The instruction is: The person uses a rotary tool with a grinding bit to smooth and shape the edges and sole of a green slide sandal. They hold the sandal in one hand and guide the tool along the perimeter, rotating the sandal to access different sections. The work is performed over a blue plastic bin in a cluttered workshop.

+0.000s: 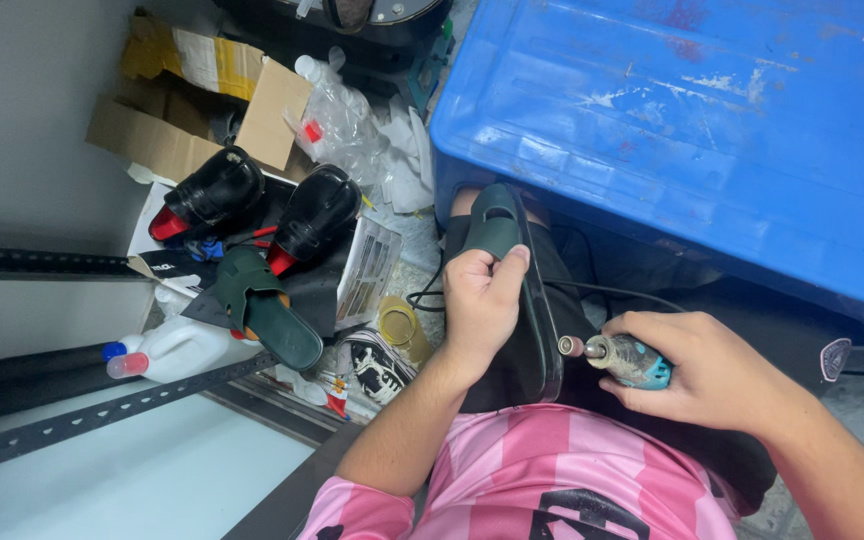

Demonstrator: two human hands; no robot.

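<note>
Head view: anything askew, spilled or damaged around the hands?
Nothing spilled or visibly broken. The floor pile is untidy: a white bottle lies on its side, and a green sandal rests tilted beside two black shoes. The left hand grips a green sandal; the right hand holds a rotary tool.

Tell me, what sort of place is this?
Probably a small shoe-making or repair workshop: the left hand grips a green sandal, the right hand a rotary grinder, and more shoes lie nearby.
</note>
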